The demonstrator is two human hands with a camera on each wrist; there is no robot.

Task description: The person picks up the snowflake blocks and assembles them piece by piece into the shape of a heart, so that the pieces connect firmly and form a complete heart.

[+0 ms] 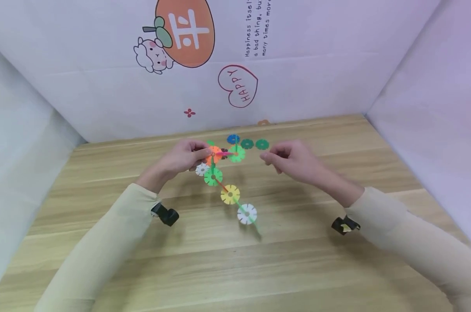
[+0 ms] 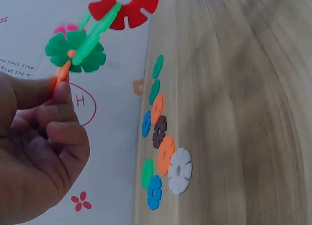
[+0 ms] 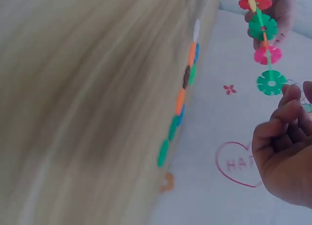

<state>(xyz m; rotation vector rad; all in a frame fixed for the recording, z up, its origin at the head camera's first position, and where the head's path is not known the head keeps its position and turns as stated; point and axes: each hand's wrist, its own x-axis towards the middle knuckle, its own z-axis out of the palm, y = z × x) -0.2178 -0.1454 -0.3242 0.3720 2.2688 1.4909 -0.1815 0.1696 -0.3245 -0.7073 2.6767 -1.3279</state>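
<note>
A chain of slotted plastic snowflake discs hangs in the air from my left hand [image 1: 182, 158], whose thumb and fingers pinch an orange disc [image 1: 213, 154]. One branch runs down through a green disc [image 1: 213, 177], a yellow disc [image 1: 230, 194] and a white disc [image 1: 247, 214]. Another goes right through a pink disc [image 1: 224, 153] to a light green disc [image 1: 237, 153]. My right hand [image 3: 285, 142] is just beyond that end, its fingers loosely bent and thumb apart, with nothing seen between them; it is right of the chain in the head view.
Loose discs lie along the table's back edge, including a blue disc [image 1: 233, 139], a dark green disc [image 1: 262, 144] and a white disc [image 2: 180, 171]. Behind them rises a printed white backdrop [image 1: 305, 82]. The wooden table [image 1: 227, 268] extends toward me, between white side walls.
</note>
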